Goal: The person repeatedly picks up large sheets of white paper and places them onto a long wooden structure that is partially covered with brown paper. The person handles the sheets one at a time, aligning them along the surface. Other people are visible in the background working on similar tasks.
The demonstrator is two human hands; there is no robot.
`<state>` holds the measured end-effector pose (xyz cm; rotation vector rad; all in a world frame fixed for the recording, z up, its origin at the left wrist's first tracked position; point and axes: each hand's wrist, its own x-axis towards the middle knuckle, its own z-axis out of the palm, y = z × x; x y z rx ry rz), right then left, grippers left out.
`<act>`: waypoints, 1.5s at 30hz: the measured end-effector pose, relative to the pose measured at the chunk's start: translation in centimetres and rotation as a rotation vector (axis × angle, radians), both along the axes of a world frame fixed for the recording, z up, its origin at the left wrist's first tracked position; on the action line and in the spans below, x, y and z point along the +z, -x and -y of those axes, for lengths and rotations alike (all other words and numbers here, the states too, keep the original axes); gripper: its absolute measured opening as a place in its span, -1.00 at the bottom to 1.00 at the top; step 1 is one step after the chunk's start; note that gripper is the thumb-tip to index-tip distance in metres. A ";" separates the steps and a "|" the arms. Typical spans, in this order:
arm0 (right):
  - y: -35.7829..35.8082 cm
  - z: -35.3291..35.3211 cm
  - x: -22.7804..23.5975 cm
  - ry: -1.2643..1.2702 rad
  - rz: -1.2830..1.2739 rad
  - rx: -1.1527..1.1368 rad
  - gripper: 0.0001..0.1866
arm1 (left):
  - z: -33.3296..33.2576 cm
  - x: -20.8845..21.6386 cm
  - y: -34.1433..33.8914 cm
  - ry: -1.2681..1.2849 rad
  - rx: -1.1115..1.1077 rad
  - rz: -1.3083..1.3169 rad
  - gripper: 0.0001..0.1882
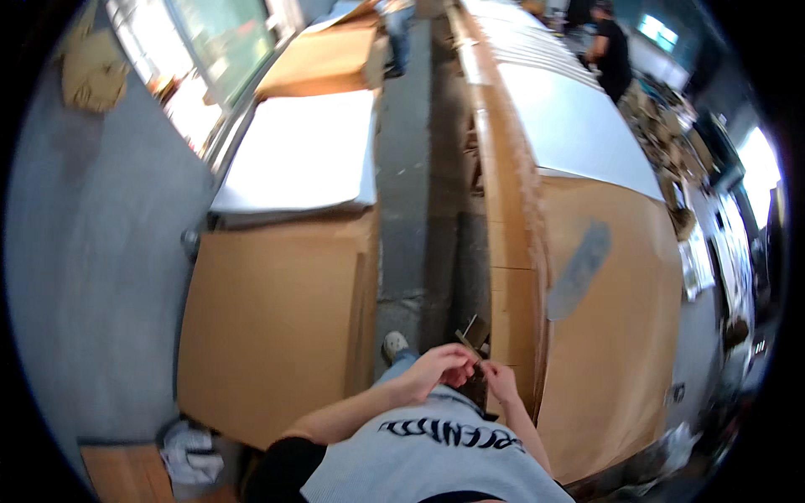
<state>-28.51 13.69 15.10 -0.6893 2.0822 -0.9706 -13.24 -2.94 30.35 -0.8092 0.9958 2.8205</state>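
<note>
Bordering the open aisle (pixel 402 243), cardboard edges (pixel 513 306) rise near the right hand (pixel 501 382).

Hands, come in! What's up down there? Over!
Left hand curled, right hand close by. Thin strip by the left, hold unclear. Cardboard on both sides.

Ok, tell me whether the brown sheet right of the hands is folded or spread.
Spread: the brown sheet lies flat, its broad face and grey patch showing.
</note>
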 end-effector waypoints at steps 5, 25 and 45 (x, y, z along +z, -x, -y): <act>3.5 9.3 3.6 -0.109 -0.154 0.159 -0.72 | 8.6 -0.3 -0.8 0.084 0.217 -0.090 -0.86; -7.9 55.9 -1.3 -0.031 -0.189 1.571 -0.76 | 9.7 -19.3 -12.1 -0.746 2.124 0.326 -0.71; -37.5 41.0 -2.2 0.332 -0.627 2.442 -0.76 | -1.5 -28.6 -17.1 -1.370 2.376 -0.015 -0.52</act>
